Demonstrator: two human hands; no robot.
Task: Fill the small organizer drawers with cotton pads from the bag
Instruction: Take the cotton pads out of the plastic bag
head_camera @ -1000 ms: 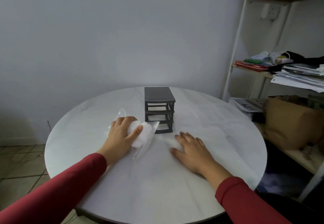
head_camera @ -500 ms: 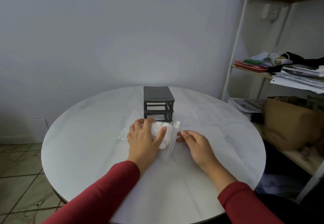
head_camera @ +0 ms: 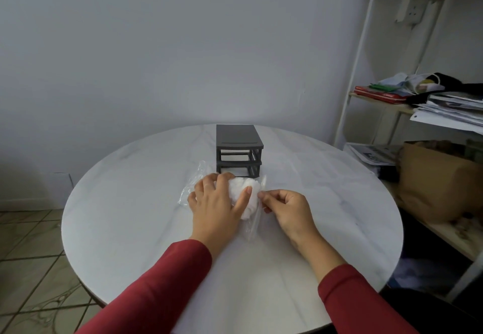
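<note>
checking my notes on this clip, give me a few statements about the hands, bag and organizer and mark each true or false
1. The left hand rests on top of the clear bag of cotton pads. True.
2. The right hand lies flat on the table, away from the bag. False: its fingertips pinch the bag's right edge.
3. The dark organizer stands behind the bag, farther from the person. True.
4. The cotton pads are spread loose across the table. False: they sit bunched inside the bag.
5. The organizer lies tipped on its side. False: it stands upright.
</note>
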